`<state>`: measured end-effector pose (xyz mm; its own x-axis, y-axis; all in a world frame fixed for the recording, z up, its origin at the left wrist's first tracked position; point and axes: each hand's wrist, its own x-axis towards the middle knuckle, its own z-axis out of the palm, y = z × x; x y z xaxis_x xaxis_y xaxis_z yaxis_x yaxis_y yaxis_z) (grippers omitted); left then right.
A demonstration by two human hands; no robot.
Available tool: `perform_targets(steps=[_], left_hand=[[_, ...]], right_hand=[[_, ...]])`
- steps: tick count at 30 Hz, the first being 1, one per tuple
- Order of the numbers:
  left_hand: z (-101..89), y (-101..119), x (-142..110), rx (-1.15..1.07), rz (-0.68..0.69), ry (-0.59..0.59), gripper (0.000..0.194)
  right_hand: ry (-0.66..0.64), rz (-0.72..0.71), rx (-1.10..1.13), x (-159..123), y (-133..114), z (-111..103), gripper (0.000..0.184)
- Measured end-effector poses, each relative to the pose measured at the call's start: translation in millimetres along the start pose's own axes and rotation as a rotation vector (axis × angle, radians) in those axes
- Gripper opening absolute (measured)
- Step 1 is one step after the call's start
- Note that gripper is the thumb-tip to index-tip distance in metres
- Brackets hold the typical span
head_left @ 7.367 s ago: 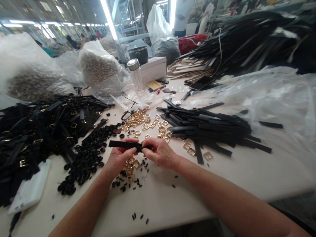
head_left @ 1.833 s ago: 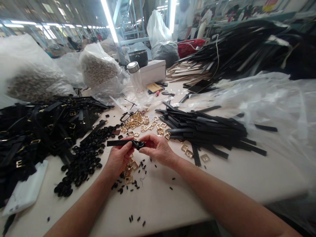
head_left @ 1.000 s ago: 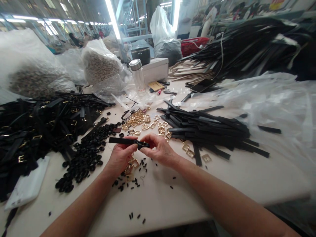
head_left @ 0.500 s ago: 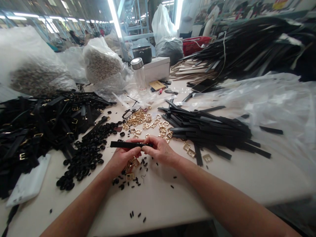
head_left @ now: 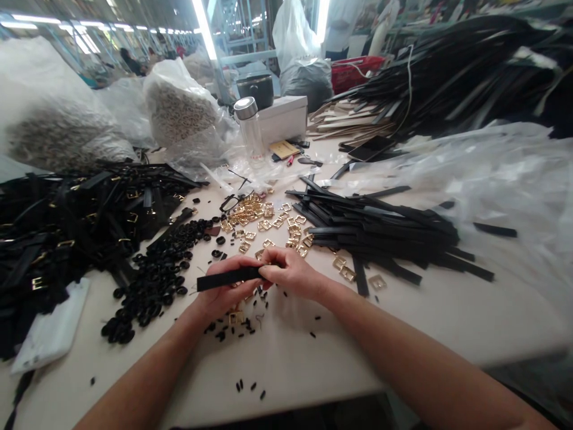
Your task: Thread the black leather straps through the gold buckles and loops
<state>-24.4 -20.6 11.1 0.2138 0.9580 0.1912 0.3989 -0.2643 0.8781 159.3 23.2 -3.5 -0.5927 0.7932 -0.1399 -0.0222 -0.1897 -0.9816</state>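
Note:
A short black strap (head_left: 228,278) lies across the fingers of my left hand (head_left: 219,292), its flat face turned up toward me. My left hand is closed around it from below. My right hand (head_left: 286,272) pinches the strap's right end between thumb and fingers; what sits at that end is hidden by the fingertips. Both hands are held just above the table. Gold buckles (head_left: 236,318) and small black cylindrical bits (head_left: 219,335) lie under and in front of my left hand. More gold buckles (head_left: 250,209) are heaped beyond the hands.
Black rings (head_left: 152,286) pile up left, beside finished-looking buckled straps (head_left: 67,215) and a white block (head_left: 54,328). Loose black straps (head_left: 380,233) lie right, near plastic sheeting (head_left: 501,173). Behind stand a glass bottle (head_left: 250,128), a white box (head_left: 284,119) and filled bags (head_left: 179,107).
The strap has tilted so its broad face shows more, and its left end sits slightly lower. My right fingers have closed further over its right end. The camera view has shifted slightly.

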Motion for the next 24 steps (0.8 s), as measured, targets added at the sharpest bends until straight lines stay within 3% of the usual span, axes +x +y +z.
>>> perform_targets(steps=[4, 6, 13, 18, 24], left_hand=[[-7.9, 3, -1, 0.089, -0.011, -0.1, 0.015], [-8.8, 1, -1, 0.058, -0.049, -0.109, 0.017], [3.2, -21, 0, -0.432, -0.35, 0.219, 0.039], [5.7, -24, 4, -0.557, -0.399, 0.279, 0.035], [9.1, -17, 5, -0.626, -0.443, 0.297, 0.037]], right_hand=[[0.019, -0.095, -0.201, -1, 2, -3, 0.003], [0.012, -0.081, -0.175, 0, 1, -4, 0.002], [0.023, -0.012, 0.053, 3, 0, -6, 0.017], [-0.008, -0.052, 0.042, 6, 6, -6, 0.02], [0.019, -0.147, -0.223, 4, 4, -8, 0.014]])
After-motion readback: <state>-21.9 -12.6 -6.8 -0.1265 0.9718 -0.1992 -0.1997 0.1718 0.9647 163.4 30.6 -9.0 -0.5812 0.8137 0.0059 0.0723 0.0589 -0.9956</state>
